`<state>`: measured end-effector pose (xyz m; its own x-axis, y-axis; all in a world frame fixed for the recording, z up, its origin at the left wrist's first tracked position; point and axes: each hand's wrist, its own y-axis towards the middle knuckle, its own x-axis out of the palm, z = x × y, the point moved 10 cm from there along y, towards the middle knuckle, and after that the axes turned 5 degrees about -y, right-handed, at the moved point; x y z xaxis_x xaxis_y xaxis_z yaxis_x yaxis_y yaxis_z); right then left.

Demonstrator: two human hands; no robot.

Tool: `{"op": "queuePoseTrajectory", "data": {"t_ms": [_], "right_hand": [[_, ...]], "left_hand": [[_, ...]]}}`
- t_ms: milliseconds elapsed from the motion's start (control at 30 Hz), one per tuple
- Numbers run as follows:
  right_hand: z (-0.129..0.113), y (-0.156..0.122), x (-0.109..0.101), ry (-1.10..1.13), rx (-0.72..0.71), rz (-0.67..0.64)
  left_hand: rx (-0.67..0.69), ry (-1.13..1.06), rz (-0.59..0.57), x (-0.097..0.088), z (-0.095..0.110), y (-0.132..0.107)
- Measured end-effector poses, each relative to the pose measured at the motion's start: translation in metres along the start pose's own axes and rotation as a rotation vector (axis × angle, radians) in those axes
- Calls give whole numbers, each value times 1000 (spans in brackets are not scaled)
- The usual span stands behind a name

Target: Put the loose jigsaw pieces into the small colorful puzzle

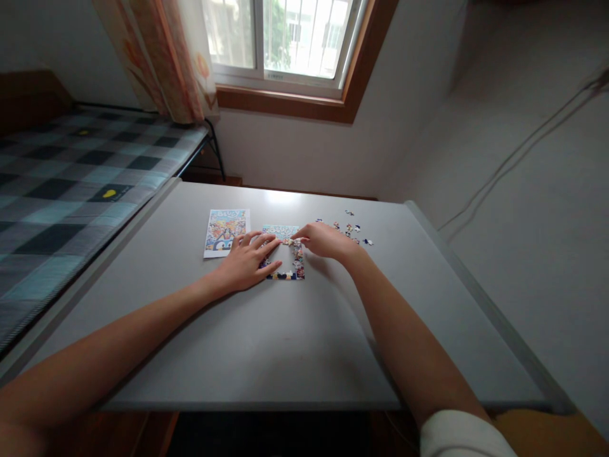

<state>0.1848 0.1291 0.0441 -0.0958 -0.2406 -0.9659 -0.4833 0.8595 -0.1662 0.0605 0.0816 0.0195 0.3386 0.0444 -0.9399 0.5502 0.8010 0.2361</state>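
A partly assembled jigsaw puzzle [299, 266] lies on the table, a frame of joined pieces around a bare middle. My left hand [247, 261] rests open over its left side, fingers spread and thumb near the bottom strip. From the right, my right hand [321, 240] reaches to the inner edge of the top strip. Its fingers are closed together, with the index fingertip on a small puzzle piece [288, 242] there. The fingers partly hide that piece. Left of the puzzle lies a printed reference picture [221, 228] with a cartoon penguin, its lower right corner beneath my left fingers.
Several loose puzzle pieces [349, 227] are scattered beyond my right hand. The white table [304, 343] has raised side edges. A bed with a checked cover [95, 165] stands at the left, a window [299, 38] is behind the table, and a wall [537, 209] rises on the right.
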Motion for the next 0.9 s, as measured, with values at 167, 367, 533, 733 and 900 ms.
{"op": "queuePoseTrajectory", "data": {"t_ms": [167,367,533,733,900], "right_hand": [[1,-2,-1,-18,21,-26],[-7,-4,2,-56,5,-55],[-6,-3,3,-80,16,-55],[9,1,0,-2,61,9],[12,1,4,-28,65,-12]], "left_hand": [[-5,-2,10,-2,0,0],[0,-5,16,-2,0,0],[-2,-16,22,-2,0,0],[4,-31,63,-10,4,-1],[-10,-2,121,-19,6,-1]]}}
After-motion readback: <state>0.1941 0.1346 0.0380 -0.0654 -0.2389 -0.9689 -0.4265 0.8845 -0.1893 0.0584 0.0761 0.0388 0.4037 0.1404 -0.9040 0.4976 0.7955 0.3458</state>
